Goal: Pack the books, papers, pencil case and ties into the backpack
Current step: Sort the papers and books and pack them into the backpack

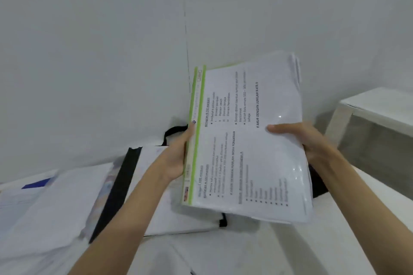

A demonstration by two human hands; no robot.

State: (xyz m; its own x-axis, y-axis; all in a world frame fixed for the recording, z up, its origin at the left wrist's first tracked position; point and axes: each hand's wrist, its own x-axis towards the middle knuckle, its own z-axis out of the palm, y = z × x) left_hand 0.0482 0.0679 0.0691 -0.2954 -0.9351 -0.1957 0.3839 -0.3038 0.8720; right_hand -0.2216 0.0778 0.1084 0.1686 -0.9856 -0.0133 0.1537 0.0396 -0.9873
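White table [257, 252]: I see it run across the lower frame, meeting the wall behind. Black-and-white backpack [125, 187]: lies flat on the table, its black handle toward the wall; loose papers [33, 203] lie just beside it at far left, blurred. Clear plastic folder [248, 140] with a green edge strip: I see it raised above the backpack, printed sheets inside. Left hand [176, 158]: grips the green edge, fingers hidden behind it. Right hand [308, 140]: I see it clasp the opposite edge, thumb pressed on top.
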